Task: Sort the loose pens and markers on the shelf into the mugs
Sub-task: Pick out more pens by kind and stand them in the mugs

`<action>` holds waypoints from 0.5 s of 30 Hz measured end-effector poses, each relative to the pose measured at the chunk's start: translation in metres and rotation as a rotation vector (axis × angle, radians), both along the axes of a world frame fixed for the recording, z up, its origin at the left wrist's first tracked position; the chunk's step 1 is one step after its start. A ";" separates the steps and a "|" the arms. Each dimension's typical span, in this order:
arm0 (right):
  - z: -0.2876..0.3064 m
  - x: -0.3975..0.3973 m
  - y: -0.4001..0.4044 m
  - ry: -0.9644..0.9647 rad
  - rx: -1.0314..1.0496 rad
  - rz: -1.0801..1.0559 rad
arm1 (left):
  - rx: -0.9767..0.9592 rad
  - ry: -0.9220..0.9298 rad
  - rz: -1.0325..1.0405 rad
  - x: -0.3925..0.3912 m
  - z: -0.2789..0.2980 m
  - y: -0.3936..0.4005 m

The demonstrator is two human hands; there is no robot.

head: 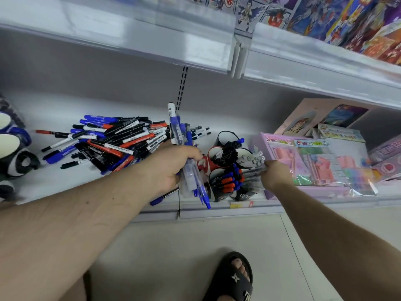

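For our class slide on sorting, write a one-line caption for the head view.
Left hand grips a bundle of blue pens while right hand reaches the mugs.

I can't read any text from here. The loose markers (112,140) carry printed lines on their white barrels, and the pink boxed sets (303,161) and the yellow shelf tag (238,205) bear characters, but all of it is too small and blurred to make out.
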State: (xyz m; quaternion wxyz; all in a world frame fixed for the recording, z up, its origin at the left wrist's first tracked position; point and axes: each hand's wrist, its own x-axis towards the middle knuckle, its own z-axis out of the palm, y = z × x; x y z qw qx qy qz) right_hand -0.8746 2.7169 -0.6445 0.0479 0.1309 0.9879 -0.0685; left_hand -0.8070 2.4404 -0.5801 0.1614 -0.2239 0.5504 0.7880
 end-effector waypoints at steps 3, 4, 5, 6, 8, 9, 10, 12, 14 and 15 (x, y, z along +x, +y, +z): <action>-0.021 -0.011 -0.003 -0.063 0.064 0.001 | 0.017 -0.022 0.008 -0.002 0.000 -0.009; -0.026 -0.013 -0.004 -0.079 0.081 0.007 | 0.025 -0.026 0.009 -0.002 0.000 -0.011; -0.031 -0.016 -0.006 -0.098 0.098 0.018 | 0.031 -0.027 0.010 -0.003 0.000 -0.014; -0.035 -0.017 -0.008 -0.114 0.117 0.034 | 0.034 -0.026 0.007 -0.004 0.000 -0.016; -0.041 -0.020 -0.011 -0.136 0.161 0.069 | 0.045 -0.017 -0.001 -0.005 0.000 -0.019; -0.043 -0.022 -0.012 -0.141 0.181 0.078 | 0.053 -0.014 -0.009 -0.006 0.000 -0.021; -0.044 -0.024 -0.012 -0.147 0.195 0.084 | 0.062 -0.012 -0.017 -0.006 0.000 -0.024; -0.041 -0.025 -0.012 -0.183 0.198 0.093 | 0.089 -0.008 -0.034 -0.007 0.000 -0.029; -0.032 -0.025 -0.012 -0.202 0.184 0.089 | 0.127 0.001 -0.048 -0.007 0.003 -0.033; -0.025 -0.023 -0.015 -0.168 0.159 0.081 | 0.145 0.006 -0.054 -0.007 0.005 -0.034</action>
